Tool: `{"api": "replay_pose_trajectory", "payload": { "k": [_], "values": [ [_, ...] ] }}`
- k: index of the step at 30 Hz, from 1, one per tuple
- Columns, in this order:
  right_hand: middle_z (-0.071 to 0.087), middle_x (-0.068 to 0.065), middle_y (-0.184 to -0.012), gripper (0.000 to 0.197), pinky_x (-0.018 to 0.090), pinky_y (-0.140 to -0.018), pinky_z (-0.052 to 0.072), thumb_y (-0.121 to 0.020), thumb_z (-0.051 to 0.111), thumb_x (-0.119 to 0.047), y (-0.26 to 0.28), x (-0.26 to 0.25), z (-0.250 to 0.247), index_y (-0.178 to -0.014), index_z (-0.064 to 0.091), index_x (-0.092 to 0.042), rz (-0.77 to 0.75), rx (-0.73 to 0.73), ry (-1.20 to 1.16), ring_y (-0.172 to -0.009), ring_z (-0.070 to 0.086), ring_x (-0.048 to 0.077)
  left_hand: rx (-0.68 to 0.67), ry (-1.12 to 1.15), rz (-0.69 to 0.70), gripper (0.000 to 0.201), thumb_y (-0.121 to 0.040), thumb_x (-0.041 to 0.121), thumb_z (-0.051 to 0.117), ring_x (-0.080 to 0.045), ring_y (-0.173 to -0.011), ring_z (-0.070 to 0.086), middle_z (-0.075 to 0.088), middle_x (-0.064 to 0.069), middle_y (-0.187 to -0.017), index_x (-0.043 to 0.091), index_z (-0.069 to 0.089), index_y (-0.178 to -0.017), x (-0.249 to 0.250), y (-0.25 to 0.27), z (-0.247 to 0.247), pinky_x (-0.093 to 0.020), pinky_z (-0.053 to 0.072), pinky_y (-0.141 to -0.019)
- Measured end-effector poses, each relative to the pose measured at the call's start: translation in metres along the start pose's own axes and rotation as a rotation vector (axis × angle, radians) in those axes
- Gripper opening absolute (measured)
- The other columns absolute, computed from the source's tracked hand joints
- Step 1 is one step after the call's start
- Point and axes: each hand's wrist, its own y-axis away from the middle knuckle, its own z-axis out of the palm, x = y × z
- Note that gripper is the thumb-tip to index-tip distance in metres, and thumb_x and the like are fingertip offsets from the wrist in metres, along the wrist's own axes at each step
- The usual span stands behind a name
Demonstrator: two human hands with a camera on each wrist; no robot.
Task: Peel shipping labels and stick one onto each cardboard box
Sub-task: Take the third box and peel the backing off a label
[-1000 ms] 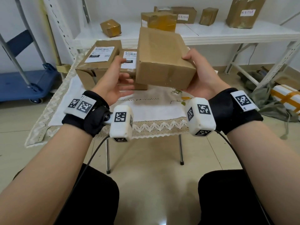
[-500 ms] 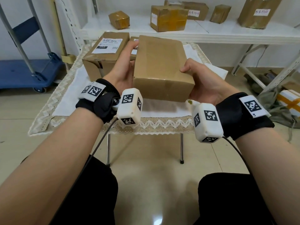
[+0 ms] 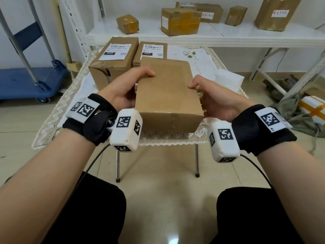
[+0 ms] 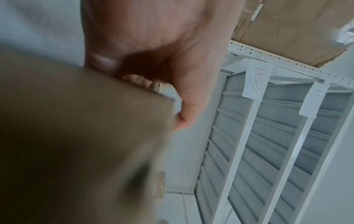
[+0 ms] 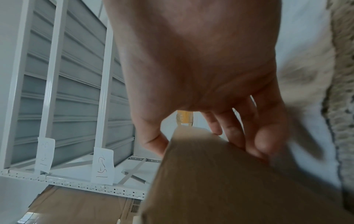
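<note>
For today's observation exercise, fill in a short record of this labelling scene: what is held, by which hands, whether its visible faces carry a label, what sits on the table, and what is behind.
held item: plain cardboard box, no label on its visible faces
left hand: grips the box's left side, thumb on top
right hand: grips the box's right side
on table: two labelled boxes side by side, on a white lace-edged cloth
behind: white shelf with more parcels

Lighting: bright, even, soft shadows. Glare: spot on floor tiles (image 3: 175, 241). Head view: sharp, edges bowed. Wrist views: cardboard box (image 4: 76, 144) blurred, out of focus; shelving (image 5: 63, 91) sharp.
</note>
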Motion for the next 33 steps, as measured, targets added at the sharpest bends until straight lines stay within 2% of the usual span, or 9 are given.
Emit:
{"api": "replay_pose_trajectory", "payload": {
  "k": [2, 5, 8, 15, 18, 20, 23, 27, 33],
  "values": [
    [0.05, -0.001, -0.065, 0.025, 0.02, -0.046, 0.046, -0.092, 0.053, -0.041, 0.0, 0.0, 0.001, -0.095, 0.052, -0.016, 0.025, 0.013, 0.009, -0.046, 0.049, 0.012, 0.042, -0.096, -0.011, 0.041, -0.083, 0.034, 0.074, -0.015, -0.081, 0.074, 0.076, -0.009, -0.106, 0.017, 0.068, -0.12, -0.002, 0.001, -0.003, -0.029, 0.063, -0.073],
    [0.047, -0.001, -0.071, 0.027, 0.02, -0.047, 0.048, -0.089, 0.057, -0.041, -0.002, -0.002, 0.006, -0.095, 0.053, -0.015, 0.035, 0.046, 0.002, -0.052, 0.049, 0.014, 0.118, -0.176, -0.001, 0.02, -0.091, 0.033, 0.069, -0.003, -0.044, 0.061, 0.063, 0.001, -0.077, 0.018, 0.064, -0.104, -0.002, 0.003, -0.006, -0.015, 0.048, -0.043],
    [0.049, 0.0, -0.072, 0.026, 0.022, -0.049, 0.05, -0.092, 0.058, -0.041, -0.007, -0.003, 0.01, -0.098, 0.057, -0.015, 0.012, 0.09, -0.008, -0.057, 0.049, 0.016, 0.134, -0.209, 0.011, 0.014, -0.095, 0.032, 0.065, -0.004, -0.044, 0.055, 0.058, 0.003, -0.076, 0.019, 0.063, -0.1, -0.001, 0.0, -0.007, -0.013, 0.042, -0.039],
    [0.05, 0.003, -0.067, 0.022, 0.018, -0.041, 0.045, -0.097, 0.061, -0.03, -0.015, -0.004, 0.023, -0.108, 0.054, -0.012, 0.018, 0.13, -0.066, -0.048, 0.045, 0.014, 0.228, -0.276, 0.022, 0.032, -0.095, 0.026, 0.068, -0.012, -0.073, 0.055, 0.061, -0.002, -0.094, 0.013, 0.06, -0.123, -0.002, -0.011, -0.013, -0.023, 0.045, -0.069],
    [0.051, 0.004, -0.07, 0.021, 0.017, -0.041, 0.045, -0.099, 0.06, -0.03, -0.018, -0.004, 0.026, -0.109, 0.055, -0.012, 0.007, 0.146, -0.058, -0.039, 0.05, 0.011, 0.239, -0.309, 0.009, 0.033, -0.094, 0.023, 0.071, -0.011, -0.071, 0.058, 0.063, -0.001, -0.087, 0.011, 0.06, -0.122, -0.003, -0.014, -0.015, -0.022, 0.049, -0.062],
    [0.055, 0.005, -0.075, 0.018, 0.017, -0.042, 0.046, -0.098, 0.06, -0.028, -0.019, -0.005, 0.026, -0.106, 0.058, -0.012, -0.008, 0.17, -0.03, -0.044, 0.054, 0.011, 0.243, -0.308, 0.035, 0.018, -0.092, 0.019, 0.072, -0.007, -0.063, 0.054, 0.058, 0.003, -0.078, 0.014, 0.063, -0.107, -0.001, -0.014, -0.015, -0.019, 0.048, -0.056],
    [0.058, 0.01, -0.095, 0.017, 0.022, -0.054, 0.053, -0.092, 0.063, -0.025, -0.021, -0.008, 0.025, -0.103, 0.065, -0.012, -0.057, 0.232, -0.001, -0.068, 0.057, 0.019, 0.286, -0.286, 0.104, 0.011, -0.089, 0.018, 0.074, -0.007, -0.071, 0.055, 0.058, 0.003, -0.088, 0.019, 0.064, -0.091, 0.006, -0.014, -0.016, -0.02, 0.048, -0.066],
    [0.057, 0.007, -0.1, 0.018, 0.028, -0.07, 0.053, -0.097, 0.058, -0.027, -0.013, -0.016, 0.016, -0.108, 0.065, -0.013, -0.145, 0.328, -0.029, -0.08, 0.055, 0.019, 0.338, -0.189, 0.154, 0.015, -0.088, 0.026, 0.076, -0.008, -0.08, 0.061, 0.062, 0.003, -0.097, 0.02, 0.063, -0.094, 0.019, -0.009, -0.011, -0.02, 0.052, -0.072],
    [0.06, 0.0, -0.098, 0.028, 0.024, -0.067, 0.048, -0.097, 0.058, -0.029, 0.001, -0.024, -0.013, -0.119, 0.067, -0.015, -0.239, 0.455, -0.059, -0.081, 0.056, 0.015, 0.286, -0.093, 0.219, 0.007, -0.091, 0.024, 0.072, -0.008, -0.084, 0.057, 0.066, 0.005, -0.089, 0.02, 0.067, -0.094, 0.029, -0.003, 0.003, -0.02, 0.054, -0.08]
  ]
}}
